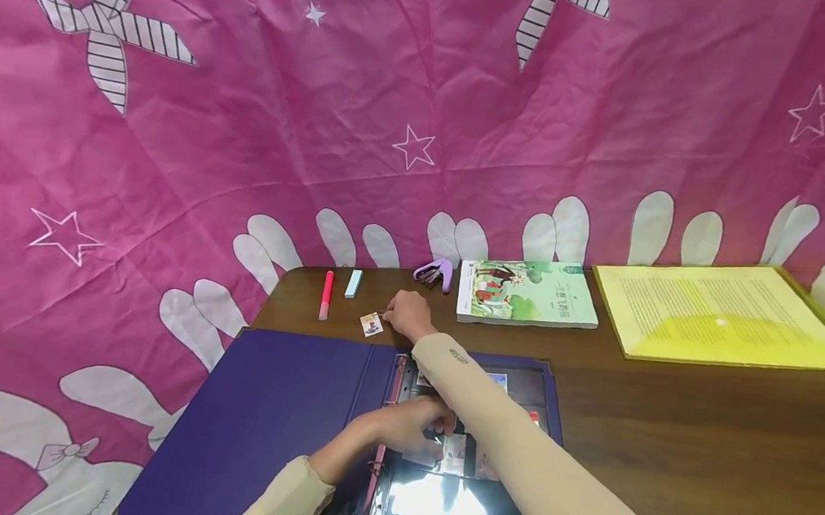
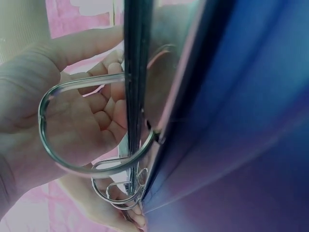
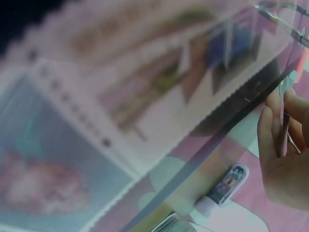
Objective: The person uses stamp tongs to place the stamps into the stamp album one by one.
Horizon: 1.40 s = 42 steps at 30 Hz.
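A purple ring-binder stamp album (image 1: 281, 410) lies spread out, with stamps in the dark pocket page on its right side. My left hand (image 1: 414, 426) rests over that page next to a pale stamp (image 1: 453, 455), its fingers loosely bent. In the left wrist view, a metal ring (image 2: 43, 116) partly covers the left palm (image 2: 63, 121). Beyond the album's top edge, my right hand (image 1: 410, 314) pinches slim tweezers (image 3: 284, 135). Their tip is beside a loose small stamp (image 1: 371, 324) on the table; whether they touch it, I cannot tell.
At the back left are a red marker (image 1: 326, 295) and a light blue small box (image 1: 354, 283). A purple stapler (image 1: 435, 273), a green book (image 1: 529, 294) and a yellow document folder (image 1: 727, 314) line the rear. A pink curtain (image 1: 411, 110) hangs behind the brown table (image 1: 697, 454).
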{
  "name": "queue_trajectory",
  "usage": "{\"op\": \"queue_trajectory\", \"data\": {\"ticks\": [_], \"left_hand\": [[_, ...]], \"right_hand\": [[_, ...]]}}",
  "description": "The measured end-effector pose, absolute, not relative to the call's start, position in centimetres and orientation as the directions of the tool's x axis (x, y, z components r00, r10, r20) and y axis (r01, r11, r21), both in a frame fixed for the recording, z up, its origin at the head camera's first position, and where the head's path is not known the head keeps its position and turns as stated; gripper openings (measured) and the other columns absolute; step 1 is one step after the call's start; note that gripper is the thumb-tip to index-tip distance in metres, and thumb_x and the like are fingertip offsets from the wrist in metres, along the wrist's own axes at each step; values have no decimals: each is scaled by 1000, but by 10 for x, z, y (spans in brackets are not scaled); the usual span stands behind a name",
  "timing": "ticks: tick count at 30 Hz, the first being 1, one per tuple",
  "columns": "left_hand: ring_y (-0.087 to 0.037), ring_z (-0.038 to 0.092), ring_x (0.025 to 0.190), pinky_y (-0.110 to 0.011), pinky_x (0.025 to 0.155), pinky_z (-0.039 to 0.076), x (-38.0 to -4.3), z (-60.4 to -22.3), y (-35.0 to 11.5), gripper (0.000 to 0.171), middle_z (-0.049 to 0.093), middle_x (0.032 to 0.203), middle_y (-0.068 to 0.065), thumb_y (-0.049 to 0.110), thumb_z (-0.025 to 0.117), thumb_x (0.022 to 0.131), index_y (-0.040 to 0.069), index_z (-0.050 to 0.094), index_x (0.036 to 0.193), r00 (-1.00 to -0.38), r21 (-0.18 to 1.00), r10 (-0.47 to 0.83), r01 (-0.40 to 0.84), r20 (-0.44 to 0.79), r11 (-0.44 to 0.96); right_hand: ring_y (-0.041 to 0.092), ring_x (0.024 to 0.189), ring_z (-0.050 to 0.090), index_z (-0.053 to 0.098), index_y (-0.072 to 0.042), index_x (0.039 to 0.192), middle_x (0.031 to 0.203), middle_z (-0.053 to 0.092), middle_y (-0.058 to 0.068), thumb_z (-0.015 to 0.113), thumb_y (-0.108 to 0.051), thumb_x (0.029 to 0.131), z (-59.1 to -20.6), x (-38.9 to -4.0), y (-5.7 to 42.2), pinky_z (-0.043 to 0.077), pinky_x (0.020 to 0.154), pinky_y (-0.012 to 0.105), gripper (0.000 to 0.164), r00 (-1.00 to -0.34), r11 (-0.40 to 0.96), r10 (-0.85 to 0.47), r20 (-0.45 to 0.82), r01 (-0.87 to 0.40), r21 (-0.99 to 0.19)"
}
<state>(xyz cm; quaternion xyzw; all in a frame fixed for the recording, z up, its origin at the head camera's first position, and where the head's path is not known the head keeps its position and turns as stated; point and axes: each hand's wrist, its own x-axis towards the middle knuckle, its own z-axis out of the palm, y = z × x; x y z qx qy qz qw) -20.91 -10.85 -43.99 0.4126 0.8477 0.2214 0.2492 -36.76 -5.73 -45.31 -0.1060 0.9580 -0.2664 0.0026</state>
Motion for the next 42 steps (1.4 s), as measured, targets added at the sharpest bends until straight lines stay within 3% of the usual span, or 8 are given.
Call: {"op": "queue_trajectory", "data": {"ticks": [8,16,21,28,34,42], "left_hand": [[-4,43,79,-15,74,40,-210,-441,-110,23,54,88,-1,6,70,77,6,58,96,-553,600,799,565,-235,567],[-5,43,78,-14,73,39,-211,-443,-99,25,54,88,0,7,71,78,6,57,98,-554,626,797,538,-241,564],[-5,44,78,-15,73,39,-210,-441,-100,24,53,87,0,9,72,77,8,57,96,-571,602,780,536,-257,591],[-6,44,78,-16,73,39,-210,-440,-106,22,53,86,-1,9,71,77,8,58,94,-579,599,775,535,-253,595],[-6,41,78,-16,72,37,-211,-439,-101,21,50,84,0,8,71,76,7,59,93,-583,611,773,524,-251,593],[-6,42,75,-16,68,38,-207,-436,-92,15,53,82,-1,11,68,80,5,58,90,-597,603,759,513,-261,611]], "right_hand": [[23,99,66,76,-19,91,100,73,0,69,-24,82,-454,-371,-60,53,79,36,13,-974,847,-215,68,-221,-483],[23,95,67,77,-19,86,96,74,0,67,-20,82,-454,-373,-53,55,73,35,10,-991,864,-123,54,-134,-486],[23,94,67,77,-18,87,96,74,1,64,-19,84,-452,-373,-44,54,76,36,13,-989,826,-125,83,-150,-543],[9,62,68,76,-16,89,69,73,1,64,-23,84,-442,-370,-15,47,66,24,15,-981,726,-140,133,-193,-661],[4,53,60,76,-15,91,70,73,4,67,-24,83,-420,-357,32,37,52,18,15,-990,634,-84,113,-141,-760],[23,68,69,74,-9,97,72,72,11,66,-21,83,-405,-307,93,43,55,19,20,-986,544,-145,82,-148,-826]]}}
